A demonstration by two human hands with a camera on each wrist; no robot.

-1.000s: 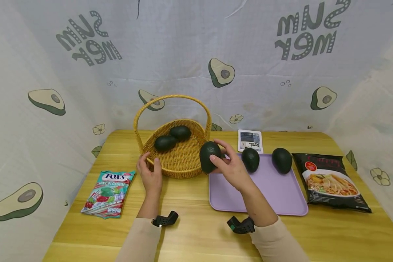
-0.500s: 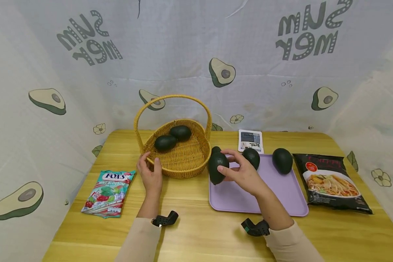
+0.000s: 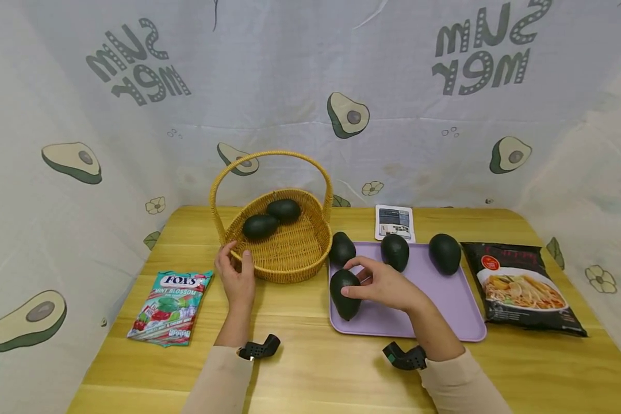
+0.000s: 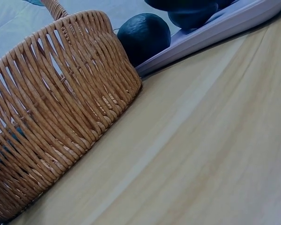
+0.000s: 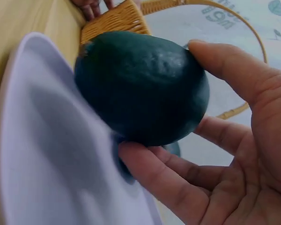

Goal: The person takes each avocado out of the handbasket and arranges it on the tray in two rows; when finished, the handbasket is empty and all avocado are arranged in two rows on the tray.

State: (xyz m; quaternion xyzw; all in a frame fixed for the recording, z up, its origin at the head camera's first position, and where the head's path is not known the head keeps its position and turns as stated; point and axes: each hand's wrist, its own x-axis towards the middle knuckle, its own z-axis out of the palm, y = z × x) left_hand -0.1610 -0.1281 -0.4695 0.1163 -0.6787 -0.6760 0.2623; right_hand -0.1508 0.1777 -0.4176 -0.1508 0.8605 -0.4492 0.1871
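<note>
In the head view, my right hand [image 3: 385, 287] pinches a dark green avocado [image 3: 345, 294] over the tray's left part, thumb on its near side. The right wrist view shows that avocado [image 5: 143, 86] between thumb and fingers, its lower end above the tray; whether it touches the tray is unclear. My left hand [image 3: 238, 282] rests against the front left of a yellow wicker basket [image 3: 290, 269], thumb and fingers spread at its rim. Two avocados [image 3: 260, 227] lie inside the basket. On the lilac tray [image 3: 429, 310] are another avocado [image 3: 342, 249] and two more [image 3: 395, 252] along its back.
A Fox's candy bag [image 3: 171, 307] lies left of the basket. Right of the tray is a black noodle packet [image 3: 522, 287]. Behind the tray lies a small white card-like packet [image 3: 394, 222]. The basket's tall handle [image 3: 274, 153] arches above it. A printed curtain [image 3: 290, 86] hangs behind the table.
My right hand has carried its avocado from beside the basket's right rim toward me and down over the tray, uncovering the avocado at the tray's back left. The left hand has stayed put.
</note>
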